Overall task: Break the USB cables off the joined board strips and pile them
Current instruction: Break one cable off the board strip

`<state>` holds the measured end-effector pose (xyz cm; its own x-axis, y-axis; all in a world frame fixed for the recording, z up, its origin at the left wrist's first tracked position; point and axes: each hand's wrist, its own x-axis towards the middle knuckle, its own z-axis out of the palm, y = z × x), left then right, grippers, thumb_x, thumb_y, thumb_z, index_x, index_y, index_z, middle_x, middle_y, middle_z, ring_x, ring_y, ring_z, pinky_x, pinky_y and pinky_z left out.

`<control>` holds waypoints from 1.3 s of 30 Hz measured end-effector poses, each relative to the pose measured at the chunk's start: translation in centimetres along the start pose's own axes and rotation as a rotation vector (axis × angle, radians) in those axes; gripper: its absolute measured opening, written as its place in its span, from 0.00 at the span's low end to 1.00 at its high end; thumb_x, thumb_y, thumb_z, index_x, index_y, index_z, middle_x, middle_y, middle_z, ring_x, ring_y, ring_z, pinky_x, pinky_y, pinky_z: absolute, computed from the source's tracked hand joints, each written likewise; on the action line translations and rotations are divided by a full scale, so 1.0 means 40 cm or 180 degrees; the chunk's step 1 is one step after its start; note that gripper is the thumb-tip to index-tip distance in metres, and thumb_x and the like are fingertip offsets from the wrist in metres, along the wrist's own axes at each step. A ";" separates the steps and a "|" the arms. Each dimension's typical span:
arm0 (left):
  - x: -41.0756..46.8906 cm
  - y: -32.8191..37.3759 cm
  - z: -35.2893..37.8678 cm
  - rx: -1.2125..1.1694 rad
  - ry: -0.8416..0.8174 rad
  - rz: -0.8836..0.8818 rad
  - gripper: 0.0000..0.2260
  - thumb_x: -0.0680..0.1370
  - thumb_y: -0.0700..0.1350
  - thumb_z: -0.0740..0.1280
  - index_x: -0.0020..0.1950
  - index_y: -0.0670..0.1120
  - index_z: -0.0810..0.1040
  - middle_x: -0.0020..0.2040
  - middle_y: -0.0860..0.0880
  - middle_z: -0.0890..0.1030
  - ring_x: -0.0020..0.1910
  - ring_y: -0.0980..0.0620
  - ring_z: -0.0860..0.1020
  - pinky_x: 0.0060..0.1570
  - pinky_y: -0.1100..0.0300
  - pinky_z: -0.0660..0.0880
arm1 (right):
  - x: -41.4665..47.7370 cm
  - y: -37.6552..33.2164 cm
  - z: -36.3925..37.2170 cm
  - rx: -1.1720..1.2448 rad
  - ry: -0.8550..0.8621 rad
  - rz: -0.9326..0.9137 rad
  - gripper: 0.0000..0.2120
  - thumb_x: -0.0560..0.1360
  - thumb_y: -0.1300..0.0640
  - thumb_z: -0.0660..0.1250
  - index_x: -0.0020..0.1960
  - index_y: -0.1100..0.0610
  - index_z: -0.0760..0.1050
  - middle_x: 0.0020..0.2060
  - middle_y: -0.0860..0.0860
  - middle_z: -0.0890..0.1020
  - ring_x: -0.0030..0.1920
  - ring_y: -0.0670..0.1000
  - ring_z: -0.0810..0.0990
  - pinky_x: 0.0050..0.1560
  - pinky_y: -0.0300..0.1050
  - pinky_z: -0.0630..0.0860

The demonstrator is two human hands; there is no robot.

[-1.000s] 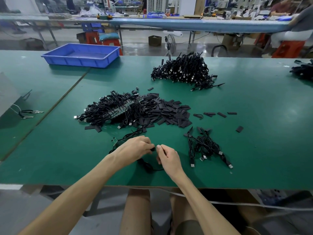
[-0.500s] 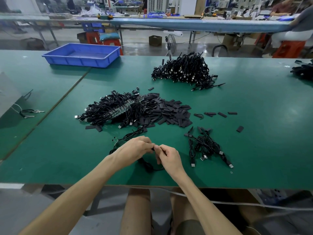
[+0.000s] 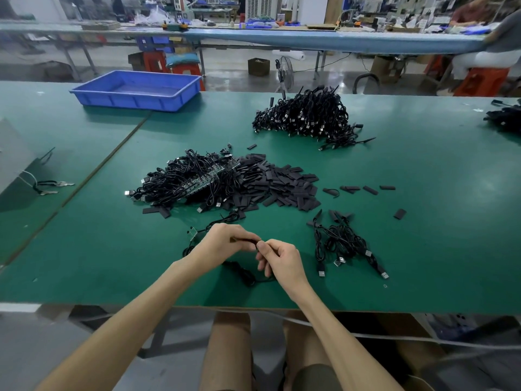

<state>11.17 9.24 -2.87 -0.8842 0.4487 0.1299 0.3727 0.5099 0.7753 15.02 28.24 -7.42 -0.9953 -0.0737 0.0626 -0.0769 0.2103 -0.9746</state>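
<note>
**Gripping the held cable (image 3: pixel 244 240) in both hands**

- Left hand (image 3: pixel 222 245): fingers curled round the black end of the held cable, knuckles up.
- Right hand (image 3: pixel 283 263): thumb and forefinger pinch the same end. The fingertips meet those of the left hand.
- Held cable: its slack lies in a loop on the green table (image 3: pixel 98 263), just under the two wrists.
- Just left of the left fingers: a small board piece (image 3: pixel 193 233) on a black lead that runs under the hand. Cannot tell whether it belongs to the held cable.
- Near, right of the right fingers: a small pile of loose cables (image 3: pixel 342 244), metal plugs toward the person.
- Beyond the fingers: a heap of board strips (image 3: pixel 184 180) tangled with cables, touching a heap of flat black pieces (image 3: pixel 279 183) on its right. A few stray pieces (image 3: pixel 358 189) lie further right.
- Far beyond, to the right: a large cable pile (image 3: pixel 307 117).
- Far beyond, to the left: a blue tray (image 3: pixel 127 101) at the table's far edge. Inside it only the blue floor shows.
</note>
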 end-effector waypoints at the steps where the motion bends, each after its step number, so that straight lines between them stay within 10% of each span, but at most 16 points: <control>1: 0.002 -0.006 -0.006 -0.0588 -0.0049 -0.0309 0.08 0.77 0.38 0.73 0.55 0.46 0.87 0.45 0.48 0.87 0.42 0.55 0.83 0.48 0.64 0.78 | 0.001 0.001 0.000 0.0015 0.0012 0.0019 0.17 0.83 0.48 0.67 0.38 0.54 0.80 0.28 0.52 0.83 0.24 0.49 0.76 0.32 0.41 0.73; 6: -0.022 -0.037 -0.027 -0.2708 -0.0614 -0.1036 0.12 0.79 0.38 0.69 0.62 0.38 0.83 0.53 0.34 0.84 0.49 0.47 0.85 0.52 0.60 0.82 | 0.000 -0.003 0.000 0.0040 -0.0011 -0.0003 0.20 0.80 0.42 0.66 0.37 0.55 0.79 0.28 0.52 0.83 0.24 0.48 0.76 0.32 0.39 0.73; 12: -0.026 -0.057 -0.015 -0.3055 -0.0541 -0.1273 0.12 0.76 0.37 0.69 0.59 0.37 0.84 0.51 0.35 0.85 0.48 0.48 0.86 0.47 0.63 0.82 | 0.000 -0.008 -0.005 0.0047 -0.0194 -0.0022 0.23 0.77 0.39 0.65 0.38 0.58 0.80 0.29 0.53 0.83 0.24 0.49 0.75 0.32 0.40 0.72; 39: -0.007 0.006 0.026 -0.0990 0.0070 -0.0243 0.07 0.74 0.37 0.76 0.52 0.41 0.87 0.42 0.44 0.87 0.38 0.47 0.84 0.47 0.56 0.81 | -0.006 -0.017 -0.019 0.0429 -0.0239 0.0332 0.20 0.83 0.48 0.65 0.40 0.61 0.79 0.29 0.58 0.84 0.22 0.49 0.75 0.22 0.37 0.65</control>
<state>11.80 9.99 -3.38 -0.9134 0.4002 0.0749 0.2042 0.2910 0.9347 15.27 28.86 -6.62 -0.9899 -0.1320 -0.0516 0.0401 0.0884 -0.9953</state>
